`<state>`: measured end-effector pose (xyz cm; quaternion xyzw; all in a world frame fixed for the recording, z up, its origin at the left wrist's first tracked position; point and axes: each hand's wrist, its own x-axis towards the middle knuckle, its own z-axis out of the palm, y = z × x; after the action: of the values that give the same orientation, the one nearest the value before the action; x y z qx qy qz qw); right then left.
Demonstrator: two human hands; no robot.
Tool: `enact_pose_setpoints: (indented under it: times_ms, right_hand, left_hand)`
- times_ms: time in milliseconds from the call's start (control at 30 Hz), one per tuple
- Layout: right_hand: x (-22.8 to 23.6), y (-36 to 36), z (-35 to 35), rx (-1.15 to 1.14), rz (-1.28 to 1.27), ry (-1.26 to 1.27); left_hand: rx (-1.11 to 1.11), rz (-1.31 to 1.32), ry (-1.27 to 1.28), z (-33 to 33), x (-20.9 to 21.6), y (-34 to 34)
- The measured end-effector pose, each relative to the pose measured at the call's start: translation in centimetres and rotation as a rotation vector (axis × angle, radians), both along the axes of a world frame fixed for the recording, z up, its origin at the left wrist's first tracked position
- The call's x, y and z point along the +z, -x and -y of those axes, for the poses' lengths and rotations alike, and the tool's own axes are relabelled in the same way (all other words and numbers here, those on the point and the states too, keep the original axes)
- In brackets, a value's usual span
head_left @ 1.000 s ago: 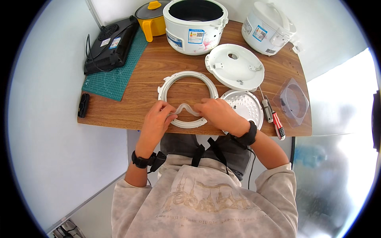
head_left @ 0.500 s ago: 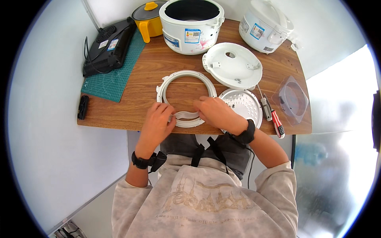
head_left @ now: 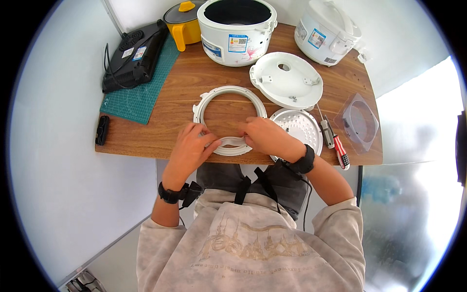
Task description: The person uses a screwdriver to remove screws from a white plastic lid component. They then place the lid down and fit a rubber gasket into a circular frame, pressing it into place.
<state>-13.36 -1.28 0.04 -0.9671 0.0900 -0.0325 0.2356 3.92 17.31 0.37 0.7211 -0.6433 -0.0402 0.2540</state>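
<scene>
A white plastic ring (head_left: 198,113) lies flat on the wooden table, close to its front edge. Across the near part of the ring bows a pale, soft-looking sealing ring (head_left: 232,141), lifted inward off the rim between my hands. My left hand (head_left: 190,147) pinches it on the left, thumb and fingers closing at the ring's near left side. On the right, my right hand (head_left: 268,138) grips the same sealing ring with bent fingers, their tips partly hidden. Beside my right hand is a round metal plate (head_left: 302,127) dotted with holes.
A white lid shell (head_left: 287,80) holding small screws lies beyond the metal plate. Two screwdrivers, one grey (head_left: 327,135) and one red-handled (head_left: 341,153), lie near a clear plastic tray (head_left: 361,124). Rice cooker bodies (head_left: 237,46), a yellow pot (head_left: 187,31) and a green mat (head_left: 127,104) stand farther back.
My left hand has shifted slightly, its fingers now farther over the ring's left rim. Both hands keep hold of the sealing ring; the whole view has moved a little.
</scene>
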Motion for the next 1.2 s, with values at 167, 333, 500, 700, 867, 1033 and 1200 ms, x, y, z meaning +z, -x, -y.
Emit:
enact_pose_setpoints:
  times_ms: [167,333,500,700,867,1033,1200]
  right_hand:
    - [1.3,0.1,-1.1,0.003,-0.019,-0.026]
    - [1.8,-0.2,-1.6,0.028,0.027,-0.104]
    - [1.0,-0.8,-1.2,0.024,0.002,-0.126]
    - [-1.2,-1.4,-1.3,0.019,0.053,-0.013]
    - [0.1,-1.5,-1.6,0.036,0.109,-0.1]
    - [1.4,-1.2,0.5,0.146,0.008,-0.247]
    - [1.5,-1.0,1.0,0.206,-0.066,-0.225]
  left_hand:
    - [-0.044,-0.019,0.013,0.9,-0.1,0.3]
    - [-0.073,-0.066,0.011,1.1,-0.6,0.0]
    - [-0.074,-0.086,-0.033,1.1,-0.3,-0.1]
    - [-0.113,-0.109,-0.022,1.0,-0.4,-0.6]
    - [-0.106,-0.136,-0.064,0.9,-0.5,-1.0]
    - [-0.136,-0.177,-0.068,0.5,-0.6,-1.4]
    - [-0.144,-0.212,-0.099,0.6,-0.5,-1.6]
